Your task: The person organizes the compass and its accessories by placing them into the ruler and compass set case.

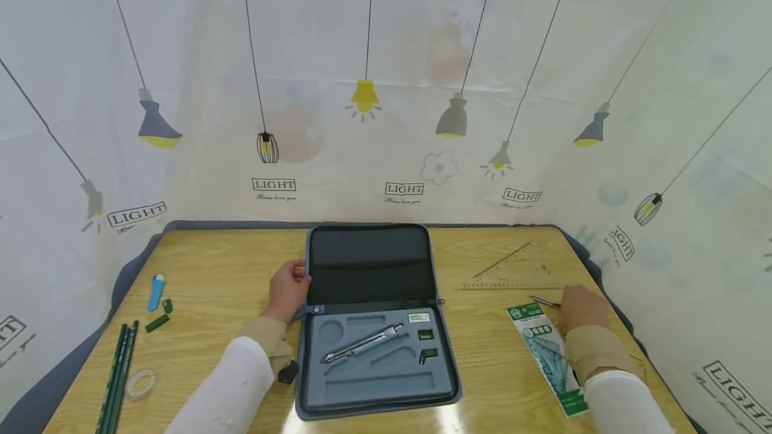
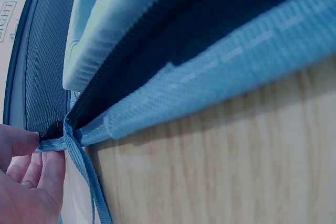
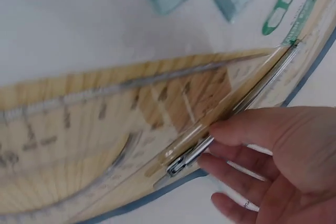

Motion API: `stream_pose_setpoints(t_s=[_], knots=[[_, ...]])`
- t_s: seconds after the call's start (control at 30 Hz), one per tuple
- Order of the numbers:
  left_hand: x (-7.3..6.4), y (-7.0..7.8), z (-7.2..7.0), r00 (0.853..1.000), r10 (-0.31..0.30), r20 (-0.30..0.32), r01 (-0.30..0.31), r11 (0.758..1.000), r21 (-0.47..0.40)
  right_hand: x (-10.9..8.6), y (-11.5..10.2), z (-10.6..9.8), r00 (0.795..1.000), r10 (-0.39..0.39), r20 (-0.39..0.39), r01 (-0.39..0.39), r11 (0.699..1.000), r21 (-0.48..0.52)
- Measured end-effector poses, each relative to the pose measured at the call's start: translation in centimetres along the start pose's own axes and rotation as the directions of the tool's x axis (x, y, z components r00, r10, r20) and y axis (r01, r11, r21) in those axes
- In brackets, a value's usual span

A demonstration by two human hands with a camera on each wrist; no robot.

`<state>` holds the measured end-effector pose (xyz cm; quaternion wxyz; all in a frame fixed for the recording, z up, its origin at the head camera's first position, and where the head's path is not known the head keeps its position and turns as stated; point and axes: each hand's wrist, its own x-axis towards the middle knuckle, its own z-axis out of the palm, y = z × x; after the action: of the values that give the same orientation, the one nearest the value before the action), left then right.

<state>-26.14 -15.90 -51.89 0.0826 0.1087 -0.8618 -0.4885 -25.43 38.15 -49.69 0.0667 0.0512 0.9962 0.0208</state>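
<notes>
Head view: an unfolded zip case (image 1: 380,410) lies mid-table (image 1: 488,360), a silver compass (image 1: 362,344) resting in its tray (image 1: 334,380). The left hand (image 1: 286,290) holds the left edge of the lid (image 1: 370,263); the right hand (image 1: 584,307) grips a slim silver pen (image 1: 545,301) near a green-and-white packet (image 1: 545,347).

Left wrist view: thumb and fingers pinch the lid's edge, beside a blue strap (image 2: 86,169).

Right wrist view: thumb and index finger pinch the pen, near a clear numbered plastic template (image 3: 79,137).
</notes>
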Motion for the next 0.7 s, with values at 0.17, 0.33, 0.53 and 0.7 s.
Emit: stream_pose_setpoints(t_s=[0.17,0.33,0.53,0.7], knots=[[0.0,-0.1,-0.2,1.0,0.016,-0.012,-0.016,1.0,0.001,0.3,0.0,0.5,0.986,-0.152,-0.069,0.144,0.984,-0.107],[-0.1,0.0,-0.4,1.0,0.013,-0.007,-0.013,1.0,0.0,0.5,-0.1,1.0,0.97,-0.215,-0.114,0.198,0.97,-0.143],[-0.1,0.2,-0.2,1.0,0.003,0.003,-0.003,1.0,-0.003,0.4,-0.5,0.6,0.972,-0.219,-0.088,0.209,0.972,-0.111],[-0.1,0.2,0.0,1.0,-0.005,0.008,0.005,1.0,0.0,0.6,-1.5,-0.1,0.968,-0.238,-0.086,0.233,0.971,-0.057]])
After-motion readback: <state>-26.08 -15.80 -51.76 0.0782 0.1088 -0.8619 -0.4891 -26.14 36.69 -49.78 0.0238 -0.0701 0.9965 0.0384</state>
